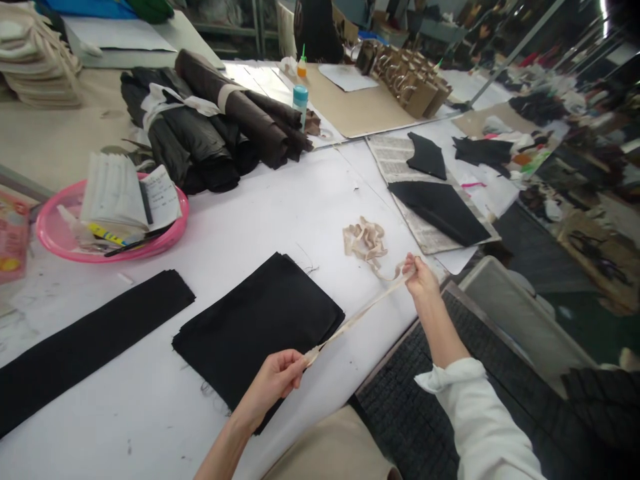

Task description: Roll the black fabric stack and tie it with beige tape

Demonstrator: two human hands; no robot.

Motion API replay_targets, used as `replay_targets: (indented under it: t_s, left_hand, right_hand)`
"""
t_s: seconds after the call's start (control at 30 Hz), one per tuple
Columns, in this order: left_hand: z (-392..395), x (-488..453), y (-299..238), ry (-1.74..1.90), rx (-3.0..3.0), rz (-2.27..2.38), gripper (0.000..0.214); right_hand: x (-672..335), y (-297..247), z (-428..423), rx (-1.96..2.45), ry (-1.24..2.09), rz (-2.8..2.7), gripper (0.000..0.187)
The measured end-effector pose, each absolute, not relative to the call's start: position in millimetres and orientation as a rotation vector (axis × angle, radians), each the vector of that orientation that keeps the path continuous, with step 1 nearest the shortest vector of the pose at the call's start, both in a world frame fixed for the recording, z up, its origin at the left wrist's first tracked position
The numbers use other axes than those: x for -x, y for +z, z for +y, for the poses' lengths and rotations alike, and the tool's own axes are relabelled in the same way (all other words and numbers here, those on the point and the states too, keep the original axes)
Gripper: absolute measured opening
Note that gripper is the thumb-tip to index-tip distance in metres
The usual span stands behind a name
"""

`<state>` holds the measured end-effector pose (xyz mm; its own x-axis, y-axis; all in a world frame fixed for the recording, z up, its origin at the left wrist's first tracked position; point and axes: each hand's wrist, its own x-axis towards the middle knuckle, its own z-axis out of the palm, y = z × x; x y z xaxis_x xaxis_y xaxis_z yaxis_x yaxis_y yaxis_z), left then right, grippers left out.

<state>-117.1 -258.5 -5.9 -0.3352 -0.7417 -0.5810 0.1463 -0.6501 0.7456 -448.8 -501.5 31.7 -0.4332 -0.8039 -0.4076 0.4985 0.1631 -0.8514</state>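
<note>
A thin beige ribbon (356, 317) is stretched taut between my two hands above the white table (280, 207). My left hand (277, 379) pinches its near end, just over the front corner of a stack of black fabric pieces (257, 320). My right hand (420, 277) pinches the ribbon farther along, near the table's right edge. Beyond that hand the ribbon runs into a loose beige pile (365, 241) on the table.
A long black fabric strip (85, 343) lies at the left. A pink basin (173, 233) holds papers and tools. Dark leather rolls (215, 120), a teal bottle (300, 100), black cut pieces (440, 210) on newspaper and brown bags (410, 80) lie farther back.
</note>
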Motion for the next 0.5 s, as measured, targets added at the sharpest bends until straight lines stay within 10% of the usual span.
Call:
replay_targets:
  t_s: [0.5]
  left_hand:
    - [-203, 148, -50, -1.837, -1.617, -1.565, 0.037]
  right_hand:
    - [467, 17, -487, 0.703, -1.313, 1.658, 0.028]
